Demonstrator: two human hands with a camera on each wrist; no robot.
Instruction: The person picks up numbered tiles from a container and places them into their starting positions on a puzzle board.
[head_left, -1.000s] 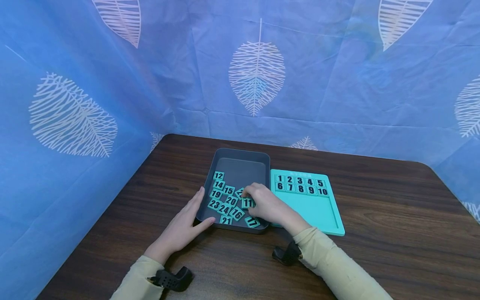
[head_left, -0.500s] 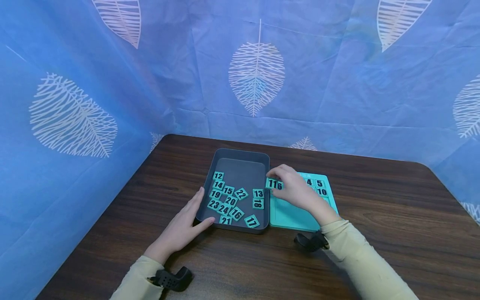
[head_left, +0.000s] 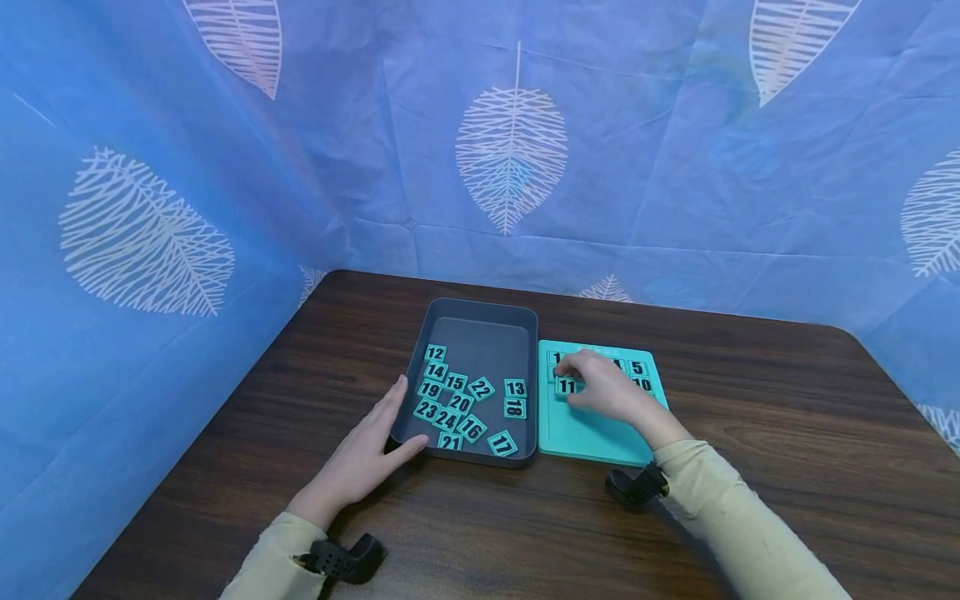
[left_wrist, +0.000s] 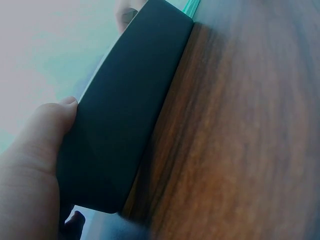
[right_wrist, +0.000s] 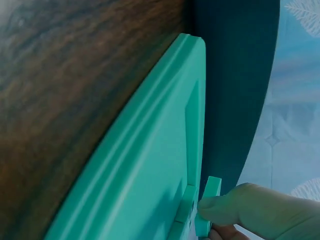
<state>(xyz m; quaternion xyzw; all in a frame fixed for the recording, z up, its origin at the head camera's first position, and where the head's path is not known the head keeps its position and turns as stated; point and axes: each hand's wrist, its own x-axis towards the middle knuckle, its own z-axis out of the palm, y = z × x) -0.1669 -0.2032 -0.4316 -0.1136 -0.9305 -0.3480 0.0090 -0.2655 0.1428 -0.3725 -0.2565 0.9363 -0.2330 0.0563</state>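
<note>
My right hand [head_left: 611,390] pinches the turquoise number tile 11 [head_left: 566,386] between thumb and fingers, over the left part of the turquoise number board [head_left: 588,433]. In the right wrist view, the pinched tile [right_wrist: 212,187] stands tilted just above the tiles lying in the board. Rows numbered 1 to 10 fill the board's top, partly hidden by the hand. My left hand [head_left: 356,458] rests at the near left corner of the dark grey tray [head_left: 483,333], fingers straight along its side and thumb on its near rim.
Several loose number tiles [head_left: 461,403] lie in the tray, mostly at its near left. The tray stands beside the board on the dark wooden table [head_left: 765,400]. A blue leaf-patterned cloth [head_left: 637,167] hangs behind and at the left.
The right hand has lifted tile 11 out of the tray and carried it right, over the board below the row of 6 to 10. The left hand has stayed at the tray.
</note>
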